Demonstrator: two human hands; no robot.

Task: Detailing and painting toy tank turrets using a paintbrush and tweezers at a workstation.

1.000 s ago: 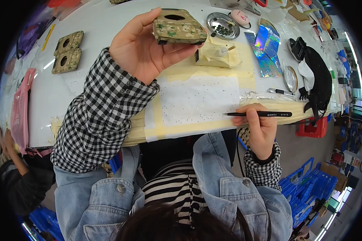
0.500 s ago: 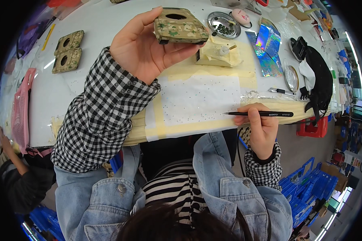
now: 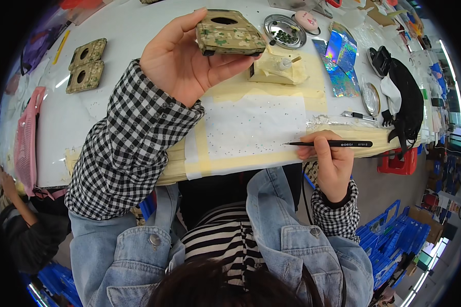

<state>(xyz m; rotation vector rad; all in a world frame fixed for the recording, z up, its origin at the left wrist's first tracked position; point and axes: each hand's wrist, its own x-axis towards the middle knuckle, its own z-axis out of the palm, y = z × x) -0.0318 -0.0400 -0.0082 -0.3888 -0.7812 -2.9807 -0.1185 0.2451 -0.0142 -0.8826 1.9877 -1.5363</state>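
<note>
My left hand [image 3: 182, 56] is raised over the table, fingers closed around a camouflage-patterned boxy case [image 3: 230, 36] with a dark round hole in its upper face. My right hand [image 3: 331, 161] pinches a slender black pen-like tool [image 3: 343, 144], held nearly level. Its fine tip points left, over the right part of a white sheet [image 3: 246, 125] sprinkled with tiny shiny specks. Whether the tip touches the sheet I cannot tell. Yellowish tape strips [image 3: 202, 138] border the sheet. Beyond it sits a tape-covered block [image 3: 276, 71] with a small white nozzle-like piece on top.
Two more camouflage cases [image 3: 88, 75] lie at left, near a yellow pencil-like stick [image 3: 61, 47] and a pink mesh bag [image 3: 28, 135]. A round metal dish [image 3: 276, 25] holds small dark pieces. Holographic packets [image 3: 342, 66], a utility knife [image 3: 359, 115] and a black pouch [image 3: 410, 97] lie right.
The black tool and my right hand have shifted very slightly left and up. My left hand and the case stay in place.
</note>
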